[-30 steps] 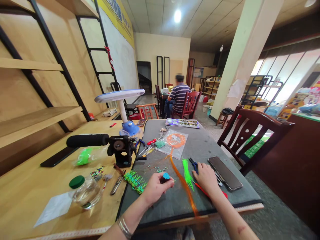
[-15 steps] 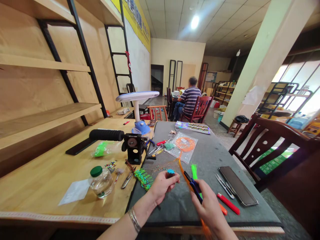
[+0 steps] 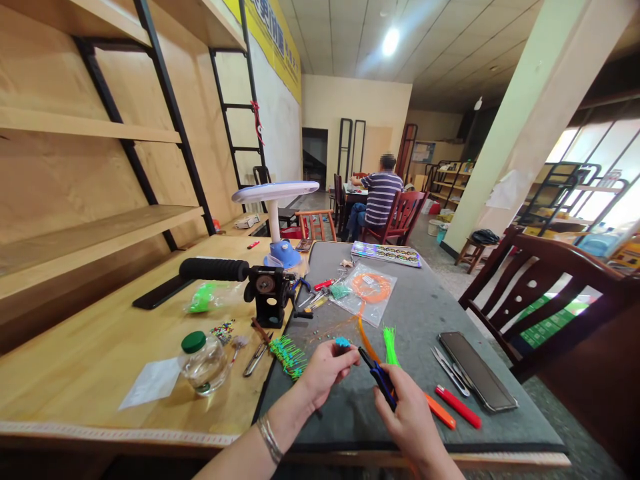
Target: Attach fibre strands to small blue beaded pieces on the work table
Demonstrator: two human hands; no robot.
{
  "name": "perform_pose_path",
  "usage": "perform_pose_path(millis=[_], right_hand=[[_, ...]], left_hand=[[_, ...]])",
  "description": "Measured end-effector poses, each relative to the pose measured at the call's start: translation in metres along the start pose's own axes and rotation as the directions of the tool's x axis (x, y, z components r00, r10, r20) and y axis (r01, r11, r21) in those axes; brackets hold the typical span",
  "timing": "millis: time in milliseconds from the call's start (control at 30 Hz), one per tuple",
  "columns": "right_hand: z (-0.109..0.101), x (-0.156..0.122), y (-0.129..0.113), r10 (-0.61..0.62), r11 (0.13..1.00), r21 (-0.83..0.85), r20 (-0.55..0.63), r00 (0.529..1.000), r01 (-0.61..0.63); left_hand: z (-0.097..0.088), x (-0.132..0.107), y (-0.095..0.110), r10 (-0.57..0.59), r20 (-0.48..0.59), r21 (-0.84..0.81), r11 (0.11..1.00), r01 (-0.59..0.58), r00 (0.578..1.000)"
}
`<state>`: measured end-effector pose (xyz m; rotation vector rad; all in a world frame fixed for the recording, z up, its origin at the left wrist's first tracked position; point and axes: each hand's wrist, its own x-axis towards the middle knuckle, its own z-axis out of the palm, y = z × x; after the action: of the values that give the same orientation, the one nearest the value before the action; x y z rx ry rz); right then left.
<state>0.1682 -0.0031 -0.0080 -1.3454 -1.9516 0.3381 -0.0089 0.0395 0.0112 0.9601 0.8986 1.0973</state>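
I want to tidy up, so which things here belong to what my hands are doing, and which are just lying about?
In use: left hand, small blue piece, right hand, blue-handled tool, orange strands.
Lying about: phone, red pen, jar, lamp.

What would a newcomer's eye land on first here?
Probably the two hands at the near edge of the grey mat: the left hand pinches a small blue piece, and the right hand grips a blue-handled tool pointed toward it. Just beyond lie neon orange strands and green strands. At the mat's left edge stands a black clamp with a foam handle.
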Motion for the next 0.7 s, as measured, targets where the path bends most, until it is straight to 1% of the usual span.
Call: perform_pose_path(millis=[133,233,333,467,567,633,700], right_hand=[[-0.002,-0.001,-0.003,0.012,0.999,0.037,0.005,1.000,-0.013],[-0.003,0.000,-0.005,0.048,0.993,0.106,0.020,0.999,-0.050],[-0.004,0.002,-0.004,0.130,0.966,0.218,0.051,0.990,-0.138],[-0.007,0.004,0.003,0.222,0.908,0.341,0.100,0.970,-0.243],[-0.007,0.005,0.009,0.270,0.845,0.443,0.133,0.954,-0.301],[-0.006,0.006,0.010,0.320,0.768,0.535,0.154,0.935,-0.351],[-0.003,0.006,0.008,0.375,0.674,0.619,0.183,0.909,-0.403]], left_hand=[[0.001,-0.001,0.002,-0.005,-0.008,0.016,1.000,0.006,1.000],[0.002,-0.002,0.003,0.003,-0.008,0.022,1.000,-0.003,1.000],[0.002,-0.002,0.004,0.017,0.008,0.050,0.999,-0.017,1.000],[0.001,-0.001,0.004,0.013,0.033,0.150,0.989,-0.018,0.999],[0.003,-0.001,0.002,0.062,0.052,0.220,0.973,-0.072,0.997],[0.005,-0.001,-0.001,0.120,0.075,0.245,0.960,-0.135,0.990],[0.007,-0.002,-0.004,0.160,0.085,0.260,0.949,-0.177,0.983]])
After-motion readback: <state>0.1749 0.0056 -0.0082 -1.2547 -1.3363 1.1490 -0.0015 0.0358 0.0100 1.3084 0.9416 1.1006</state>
